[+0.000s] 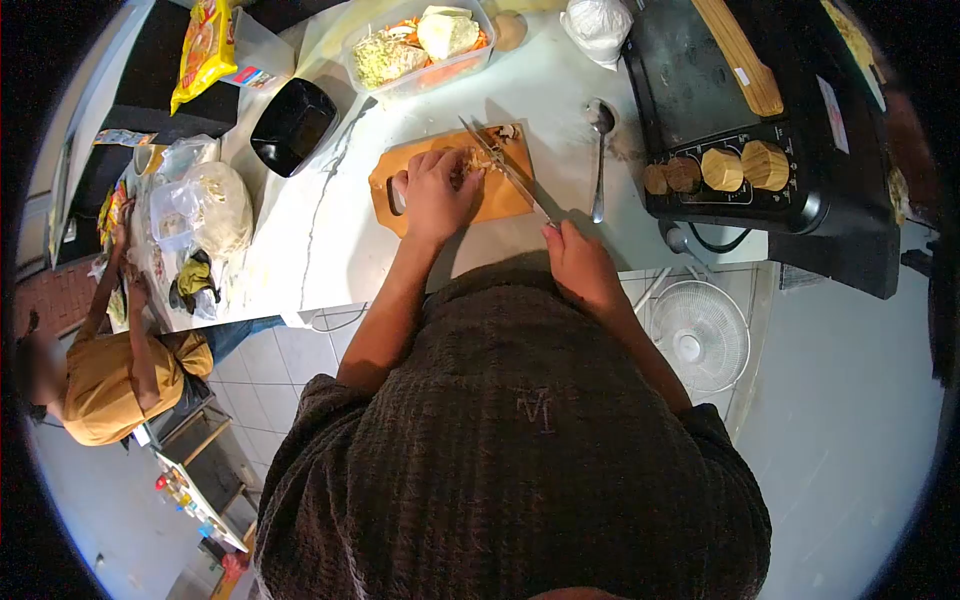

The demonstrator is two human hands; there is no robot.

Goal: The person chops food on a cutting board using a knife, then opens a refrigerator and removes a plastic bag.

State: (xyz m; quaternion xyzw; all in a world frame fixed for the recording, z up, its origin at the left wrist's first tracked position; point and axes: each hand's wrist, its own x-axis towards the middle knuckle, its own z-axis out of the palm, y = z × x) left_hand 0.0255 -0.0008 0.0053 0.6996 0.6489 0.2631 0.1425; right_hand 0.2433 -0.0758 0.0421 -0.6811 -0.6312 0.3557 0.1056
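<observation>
Slanting, the knife [519, 184] looks long (and narrow).

Right hand [580, 262] grips long steel knife [516, 181] over orange-brown cutting board [505, 207]; left hand [438, 195] curled beside pale-brown chopped bits [479, 160]; metal spoon [599, 168] on white marbled desk [345, 245].

A flat brown wooden board [508, 206] lies between a black square bowl [296, 128], left, and a silver metal spoon [600, 165], right.

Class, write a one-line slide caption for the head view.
Right hand grips a knife by chopped bits on the wooden cutting board, left hand close beside them.
</observation>
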